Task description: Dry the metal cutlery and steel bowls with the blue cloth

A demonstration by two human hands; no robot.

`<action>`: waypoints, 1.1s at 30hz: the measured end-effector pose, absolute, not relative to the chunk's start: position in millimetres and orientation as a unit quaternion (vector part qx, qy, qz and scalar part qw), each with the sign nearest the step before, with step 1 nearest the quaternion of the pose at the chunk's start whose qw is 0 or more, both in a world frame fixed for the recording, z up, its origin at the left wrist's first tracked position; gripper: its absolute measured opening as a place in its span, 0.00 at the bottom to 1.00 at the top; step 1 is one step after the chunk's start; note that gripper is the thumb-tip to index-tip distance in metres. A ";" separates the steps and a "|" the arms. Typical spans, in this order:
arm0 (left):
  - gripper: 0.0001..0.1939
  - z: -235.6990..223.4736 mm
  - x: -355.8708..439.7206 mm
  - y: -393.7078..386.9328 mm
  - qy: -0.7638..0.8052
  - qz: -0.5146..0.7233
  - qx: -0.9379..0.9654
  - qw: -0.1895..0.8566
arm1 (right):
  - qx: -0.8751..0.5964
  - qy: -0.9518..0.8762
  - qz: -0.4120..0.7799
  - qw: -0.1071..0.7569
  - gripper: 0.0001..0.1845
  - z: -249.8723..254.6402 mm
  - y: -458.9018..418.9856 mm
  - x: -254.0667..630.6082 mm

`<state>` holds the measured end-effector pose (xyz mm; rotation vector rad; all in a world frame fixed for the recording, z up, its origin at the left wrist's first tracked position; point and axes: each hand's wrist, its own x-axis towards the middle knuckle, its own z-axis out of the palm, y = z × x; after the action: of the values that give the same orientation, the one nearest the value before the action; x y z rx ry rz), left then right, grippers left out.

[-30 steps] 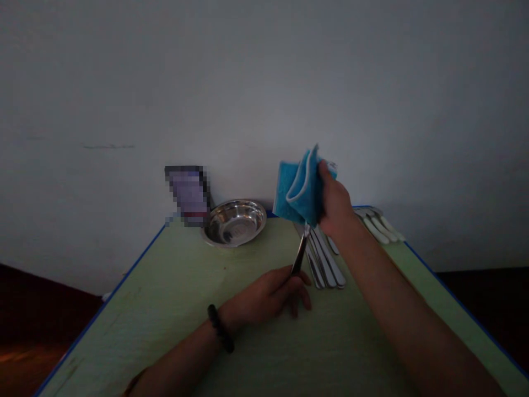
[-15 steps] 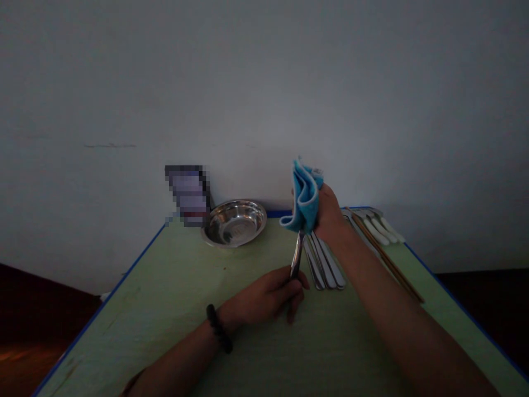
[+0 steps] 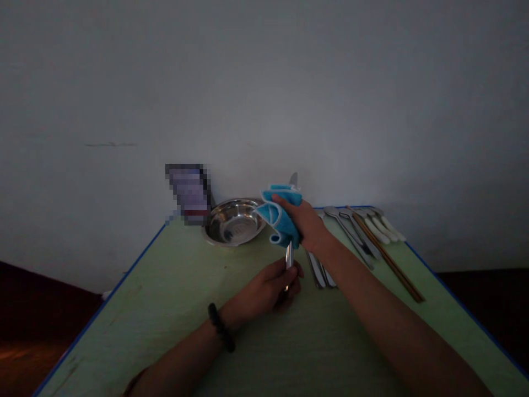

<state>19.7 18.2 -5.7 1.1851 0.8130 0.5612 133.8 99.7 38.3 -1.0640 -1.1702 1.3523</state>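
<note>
Just ahead of the left hand [image 3: 279,286], head view: knife [image 3: 289,255] points away from the wearer, long axis nearly upright in frame, that hand clamped on its handle. Right hand [image 3: 308,220] is closed on blue cloth [image 3: 281,220], hiding most of the blade; blade tip [image 3: 293,180] pokes out past it. So left hand is nearer the handle, right nearer the tip. Metal bowl [image 3: 239,226] left of right hand; flat cutlery [image 3: 316,271] just right of left hand, chopsticks [image 3: 388,257] farther right. Versus half a second ago: right hand and cloth sit lower and more left, tip now shows, spoon [image 3: 330,211] uncovered; left hand about same spot.
</note>
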 end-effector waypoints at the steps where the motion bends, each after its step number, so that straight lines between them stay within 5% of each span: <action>1: 0.11 -6.0 20.0 18.1 0.371 0.259 0.533 0.715 | -0.443 -0.469 0.566 0.513 0.23 37.2 102.0 134.2; 17: 0.27 -10.7 22.5 26.9 0.406 0.369 0.461 0.697 | -0.346 -0.398 0.692 0.492 0.04 52.8 106.7 152.5; 20: 0.28 -9.8 23.0 28.1 0.401 0.373 0.451 0.704 | -0.316 -0.397 0.730 0.457 0.05 52.9 106.4 151.6; 28: 0.14 -11.0 28.7 24.9 0.438 0.492 0.421 0.624 | -0.306 -0.438 0.715 0.451 0.08 51.2 106.8 151.8; 33: 0.14 -6.7 29.9 23.1 0.459 0.491 0.421 0.609 | -0.322 -0.486 0.705 0.404 0.18 50.0 96.6 146.6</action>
<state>29.9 23.1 -6.7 0.9716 1.0592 1.1343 146.6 96.6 50.0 -0.8139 -1.2266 1.7804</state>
